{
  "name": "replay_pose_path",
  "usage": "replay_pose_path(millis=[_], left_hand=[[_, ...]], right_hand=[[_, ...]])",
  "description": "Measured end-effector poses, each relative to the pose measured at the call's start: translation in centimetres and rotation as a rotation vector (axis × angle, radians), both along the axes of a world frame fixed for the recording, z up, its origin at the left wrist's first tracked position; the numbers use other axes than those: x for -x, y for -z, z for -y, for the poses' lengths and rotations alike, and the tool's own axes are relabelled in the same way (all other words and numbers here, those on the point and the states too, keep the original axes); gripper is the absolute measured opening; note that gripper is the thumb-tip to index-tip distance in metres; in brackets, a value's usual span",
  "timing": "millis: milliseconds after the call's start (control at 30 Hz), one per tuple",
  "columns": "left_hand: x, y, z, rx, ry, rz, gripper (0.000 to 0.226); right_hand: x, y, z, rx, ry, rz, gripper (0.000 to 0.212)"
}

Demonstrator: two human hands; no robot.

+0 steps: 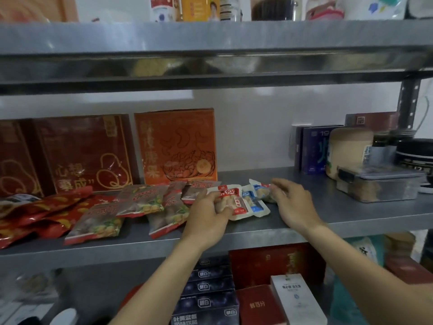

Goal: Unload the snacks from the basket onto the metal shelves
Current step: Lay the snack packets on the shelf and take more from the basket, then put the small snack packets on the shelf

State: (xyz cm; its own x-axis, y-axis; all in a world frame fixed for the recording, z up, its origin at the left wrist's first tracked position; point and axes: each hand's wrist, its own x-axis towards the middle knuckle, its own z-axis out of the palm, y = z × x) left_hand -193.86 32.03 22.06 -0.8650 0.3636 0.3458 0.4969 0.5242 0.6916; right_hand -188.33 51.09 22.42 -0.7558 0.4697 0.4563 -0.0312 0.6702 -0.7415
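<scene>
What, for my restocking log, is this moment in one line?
stage: shelving snacks | left hand: grips red-label packet | right hand: pinches blue-label packet | place: middle shelf

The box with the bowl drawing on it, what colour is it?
The box is orange with darker line drawings, seen best in the head view.

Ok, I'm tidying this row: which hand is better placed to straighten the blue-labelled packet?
Right hand: its fingers hold the blue-labelled packet, while the left hand grips the red-labelled packet.

Head camera faces the middle metal shelf [328, 216] closely, level.
</scene>
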Motion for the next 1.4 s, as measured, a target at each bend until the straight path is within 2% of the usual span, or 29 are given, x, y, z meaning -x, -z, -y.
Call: replay_pose_path(millis=[167, 233, 300, 367, 433, 533, 600, 800, 1033, 1200, 1400], left_hand=[[-2.0, -0.9, 1.1, 0.126, -0.006, -0.149, 0.048], [-3.1, -1.4, 2.0, 0.134, -0.001, -0.267, 0.044], [-4.1, -1.7, 3.7, 0.18, -0.051, -0.413, 0.042], [-4.9, -1.6, 6.2, 0.317, -0.159, -0.5, 0.052], [-5.6, -1.4, 9.3, 0.483, -0.3, -0.506, 0.058], [-7.1, -0.9, 14.4, 0.616, -0.461, -0.431, 0.061], [-8.3, -0.6, 18.3, 0.657, -0.551, -0.385, 0.063], [-12.6, 0.2, 30.5, 0.642, -0.752, -0.291, 0.066], [-20.5, 2.2, 50.1, 0.642, -1.008, -0.228, 0.062], [-25.1, 5.0, 61.8, 0.651, -1.124, -0.157, 0.062], [-27.8, 9.3, 72.5, 0.56, -1.243, -0.063, 0.07]], right_hand=[[-2.4, -0.4, 2.6, -0.334, -0.11, 0.068, 0.055], [-3.2, -0.3, 4.0, -0.461, -0.153, 0.044, 0.06], [-3.9, -0.3, 5.6, -0.572, -0.174, 0.039, 0.066], [-4.2, -0.3, 7.4, -0.667, -0.193, 0.099, 0.072], [-4.1, -0.2, 9.7, -0.741, -0.247, 0.174, 0.076], [-3.4, 0.3, 14.3, -0.805, -0.368, 0.174, 0.084], [-3.1, 0.6, 18.4, -0.804, -0.456, 0.156, 0.087], [-3.5, 0.3, 31.8, -0.801, -0.671, 0.098, 0.078], [-6.6, 1.7, 53.3, -0.773, -0.909, -0.02, 0.077], [-8.9, 4.7, 66.9, -0.752, -1.011, -0.081, 0.091], [-10.1, 8.4, 79.1, -0.605, -1.217, -0.009, 0.073]])
